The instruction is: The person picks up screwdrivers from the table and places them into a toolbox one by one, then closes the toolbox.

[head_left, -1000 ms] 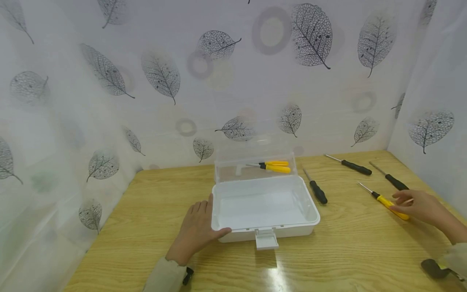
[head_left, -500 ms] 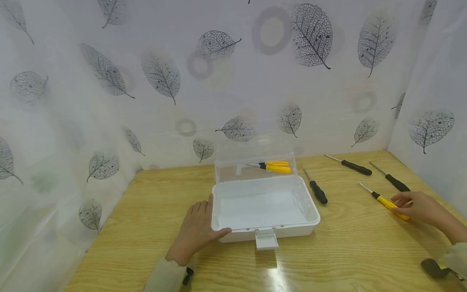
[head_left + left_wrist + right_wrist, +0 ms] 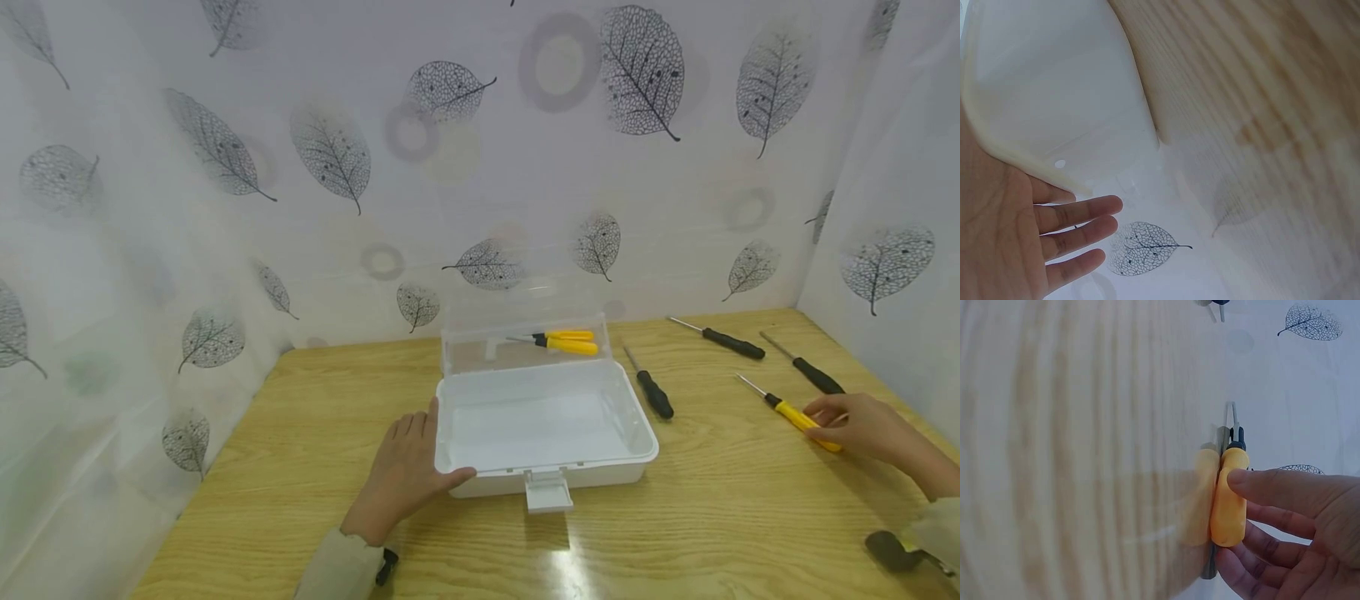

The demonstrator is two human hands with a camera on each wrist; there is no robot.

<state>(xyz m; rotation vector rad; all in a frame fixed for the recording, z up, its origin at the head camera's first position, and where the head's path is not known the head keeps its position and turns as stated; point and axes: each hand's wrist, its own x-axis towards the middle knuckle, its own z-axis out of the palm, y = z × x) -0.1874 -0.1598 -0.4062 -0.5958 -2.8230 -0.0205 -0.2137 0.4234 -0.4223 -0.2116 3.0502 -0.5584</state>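
Note:
A white plastic box [image 3: 547, 421] stands on the wooden table with its clear lid [image 3: 487, 354] swung back and its front latch [image 3: 548, 493] down. My left hand [image 3: 405, 471] rests against the box's left side, fingers extended and thumb along the front corner; the left wrist view shows the straight fingers [image 3: 1079, 234]. At the right, my right hand [image 3: 866, 425] pinches the handle of a yellow screwdriver [image 3: 795, 417] lying on the table. In the right wrist view the thumb presses on the yellow handle [image 3: 1229, 509], with the other fingers on its far side.
Two yellow screwdrivers [image 3: 570, 343] lie in the opened lid. Black-handled screwdrivers lie right of the box [image 3: 655, 394], at the back [image 3: 731, 342] and beyond my right hand [image 3: 817, 376]. A leaf-patterned curtain [image 3: 525, 183] encloses the table's back and sides.
My right hand has shifted very slightly down onto the yellow screwdriver's handle. The left hand and the box hold still.

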